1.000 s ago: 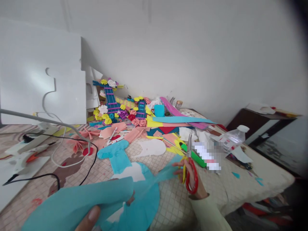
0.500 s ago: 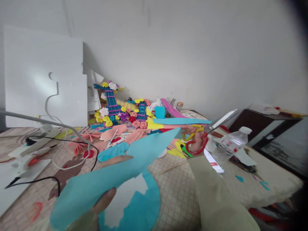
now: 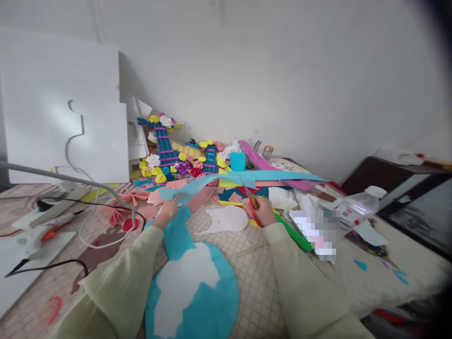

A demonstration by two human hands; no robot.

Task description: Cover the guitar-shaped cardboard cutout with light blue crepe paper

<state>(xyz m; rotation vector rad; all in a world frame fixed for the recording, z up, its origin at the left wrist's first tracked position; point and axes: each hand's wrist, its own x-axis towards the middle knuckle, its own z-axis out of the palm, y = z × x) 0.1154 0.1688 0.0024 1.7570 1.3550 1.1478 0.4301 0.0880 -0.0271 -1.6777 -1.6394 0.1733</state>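
Observation:
My left hand (image 3: 167, 213) pinches the left end of a light-blue sheet of crepe paper (image 3: 212, 181), which stretches away to the right. In my right hand (image 3: 264, 213) are scissors (image 3: 253, 207) with red and yellow handles. Their blades point up and away, at the lower edge of the blue paper; whether they cut into it, I cannot tell. Below my hands lies a guitar-shaped piece (image 3: 221, 306) with a round body and a neck, partly covered in blue paper, with a bare white patch (image 3: 176, 287) showing. A white paper piece (image 3: 228, 219) lies between my hands.
Toy-sized blue guitars (image 3: 164, 146) with paper flowers stand at the back by the wall. At left are a glue gun (image 3: 38, 235), cables and a power strip (image 3: 45, 209). At right lie a green-handled tool (image 3: 294, 233), a phone (image 3: 310, 233) and a plastic bottle (image 3: 360, 207).
The blue sheet and my left hand have moved up and away from the near left, uncovering the guitar-shaped piece's neck. My right hand with the scissors has moved left to the paper.

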